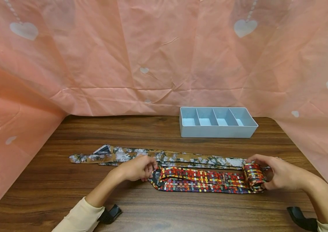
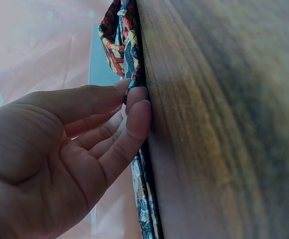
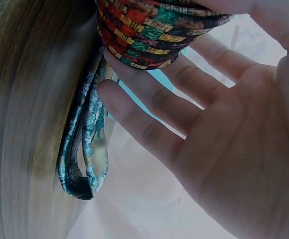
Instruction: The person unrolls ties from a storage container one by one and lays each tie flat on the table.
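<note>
A multicoloured checked necktie lies across the wooden table, its right end wound into a roll. My left hand pinches the tie's left tip between thumb and fingers, also plain in the left wrist view. At the other end my right hand grips the roll, thumb at the near side and fingers over the far side. Seen from the right wrist, the rolled part sits between thumb and fingers. Just behind lies a tan floral necktie, folded lengthwise; its looped end shows below the right fingers.
A pale blue box with several compartments stands at the back right of the table. Pink cloth with white hearts hangs behind and along both sides.
</note>
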A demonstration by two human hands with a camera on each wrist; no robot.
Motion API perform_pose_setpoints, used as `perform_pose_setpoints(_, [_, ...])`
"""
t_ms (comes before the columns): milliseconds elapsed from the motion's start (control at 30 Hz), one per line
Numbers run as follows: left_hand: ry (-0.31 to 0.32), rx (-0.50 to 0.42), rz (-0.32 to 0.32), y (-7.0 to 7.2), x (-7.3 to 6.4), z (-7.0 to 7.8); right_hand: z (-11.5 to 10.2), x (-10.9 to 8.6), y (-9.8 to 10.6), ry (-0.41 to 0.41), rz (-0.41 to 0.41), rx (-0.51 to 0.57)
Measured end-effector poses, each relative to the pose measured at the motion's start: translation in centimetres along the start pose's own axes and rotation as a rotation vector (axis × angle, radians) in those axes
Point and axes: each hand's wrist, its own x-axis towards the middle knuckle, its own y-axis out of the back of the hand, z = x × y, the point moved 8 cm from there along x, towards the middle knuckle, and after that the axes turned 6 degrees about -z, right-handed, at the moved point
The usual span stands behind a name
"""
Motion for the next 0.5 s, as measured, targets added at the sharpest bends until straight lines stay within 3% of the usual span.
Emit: perform_pose_setpoints(500, [0.002, 0.009, 0.0, -0.02, -0.05, 0.2, 0.53, 0.16, -0.13, -0.126, -0.006, -0.071])
